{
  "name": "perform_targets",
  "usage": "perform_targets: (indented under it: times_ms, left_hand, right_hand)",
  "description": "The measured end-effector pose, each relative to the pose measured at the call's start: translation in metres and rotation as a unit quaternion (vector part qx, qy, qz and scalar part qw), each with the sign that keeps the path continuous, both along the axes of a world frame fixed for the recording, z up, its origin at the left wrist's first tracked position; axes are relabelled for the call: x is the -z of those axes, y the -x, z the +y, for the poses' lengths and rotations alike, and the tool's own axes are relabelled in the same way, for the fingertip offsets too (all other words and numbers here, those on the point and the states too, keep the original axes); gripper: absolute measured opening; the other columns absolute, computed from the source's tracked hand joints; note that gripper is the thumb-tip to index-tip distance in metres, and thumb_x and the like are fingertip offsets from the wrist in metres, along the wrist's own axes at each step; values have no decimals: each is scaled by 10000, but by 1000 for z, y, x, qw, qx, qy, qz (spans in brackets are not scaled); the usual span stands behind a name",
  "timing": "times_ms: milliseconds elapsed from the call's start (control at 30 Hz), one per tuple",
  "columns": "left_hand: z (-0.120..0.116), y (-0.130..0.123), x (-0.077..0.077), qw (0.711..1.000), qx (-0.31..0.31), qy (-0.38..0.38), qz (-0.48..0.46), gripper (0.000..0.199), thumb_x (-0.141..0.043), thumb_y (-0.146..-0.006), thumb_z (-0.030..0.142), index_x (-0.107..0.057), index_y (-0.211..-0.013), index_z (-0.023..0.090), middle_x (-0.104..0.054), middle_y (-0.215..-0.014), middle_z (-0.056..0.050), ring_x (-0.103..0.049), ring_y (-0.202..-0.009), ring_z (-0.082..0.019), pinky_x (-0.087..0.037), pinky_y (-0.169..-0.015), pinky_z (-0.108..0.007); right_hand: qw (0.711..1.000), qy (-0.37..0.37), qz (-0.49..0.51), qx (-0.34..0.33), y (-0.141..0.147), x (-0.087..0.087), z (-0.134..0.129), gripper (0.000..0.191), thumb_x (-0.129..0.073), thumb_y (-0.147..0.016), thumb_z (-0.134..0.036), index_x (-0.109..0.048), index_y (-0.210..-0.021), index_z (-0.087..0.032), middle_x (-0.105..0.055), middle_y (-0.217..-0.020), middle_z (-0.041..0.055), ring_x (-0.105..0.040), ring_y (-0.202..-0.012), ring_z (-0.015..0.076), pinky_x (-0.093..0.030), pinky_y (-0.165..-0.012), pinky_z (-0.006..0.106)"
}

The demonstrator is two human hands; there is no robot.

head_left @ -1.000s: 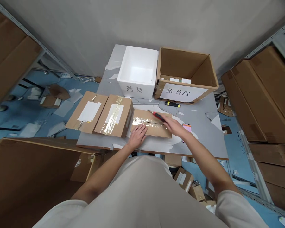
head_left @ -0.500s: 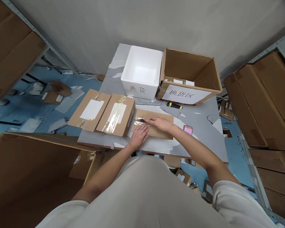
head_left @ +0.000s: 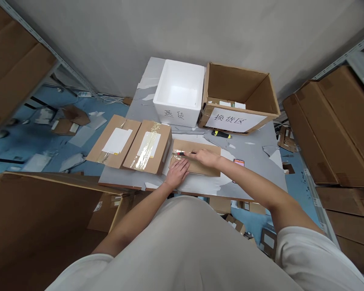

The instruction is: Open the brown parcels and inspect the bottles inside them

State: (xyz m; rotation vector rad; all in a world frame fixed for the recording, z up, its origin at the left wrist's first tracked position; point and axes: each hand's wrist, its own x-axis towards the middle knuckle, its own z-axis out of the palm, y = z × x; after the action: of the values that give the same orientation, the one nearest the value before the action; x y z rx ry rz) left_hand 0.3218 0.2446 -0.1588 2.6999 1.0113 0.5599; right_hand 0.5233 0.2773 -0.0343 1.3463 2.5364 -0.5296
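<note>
My feed: right hand (head_left: 206, 157), clenched round red-and-black cutter (head_left: 180, 153), has shifted it to the taped carton's (head_left: 194, 145) left end, on tabletop (head_left: 257, 161); I judge cutting underway. Left hand (head_left: 177, 172) rests on carton, grasping nothing.

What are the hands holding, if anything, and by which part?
The right hand holds a red-and-black cutter by its black handle end, the red end showing. The left hand rests on the taped carton, seemingly without gripping it.
</note>
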Motion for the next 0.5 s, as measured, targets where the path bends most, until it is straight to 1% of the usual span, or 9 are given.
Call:
perform_targets:
  times_ms: [67,167,267,367,500]
  left_hand:
    - [-1,0,0,1000,-2,-14,9,429,-414,-933,302,-488,-1336,174,-534,-1353,-123,-429,-1314,-251,-359,-1064,-434]
    - [-2,0,-1,1000,-5,-22,18,427,-416,-933,312,-492,-1335,190,-533,-1356,-115,-445,-1302,-247,-371,-1050,-431]
    - [-3,0,-2,999,-11,-22,26,420,-398,-941,316,-501,-1325,181,-520,-1370,-112,-437,-1308,-247,-362,-1048,-430]
    - [-3,-1,-3,999,-14,-15,31,415,-391,-942,310,-515,-1310,165,-517,-1372,-118,-431,-1311,-253,-348,-1048,-429]
    - [-5,-2,-2,999,-19,2,39,410,-379,-944,305,-528,-1300,169,-535,-1354,-122,-449,-1295,-258,-337,-1035,-424]
  right_hand:
    - [1000,3,-28,-2,-3,1,-4,580,-326,-921,-132,-293,-1455,-356,-565,-1280,102,-642,-967,242,-456,-759,325]
    - [998,6,-67,-1,-6,-2,-10,579,-293,-925,-121,-284,-1461,-339,-585,-1242,130,-652,-938,267,-451,-713,336]
    - [996,4,-85,4,-15,-10,-14,566,-299,-928,-120,-316,-1448,-343,-607,-1193,131,-660,-896,257,-440,-689,323]
    - [993,18,-113,14,-42,-23,-24,593,-350,-895,-80,-360,-1428,-340,-639,-1108,120,-663,-839,229,-424,-654,292]
    - [982,39,-175,52,-99,-35,-53,655,-382,-836,-14,-405,-1405,-337,-665,-1026,103,-669,-775,207,-399,-595,264]
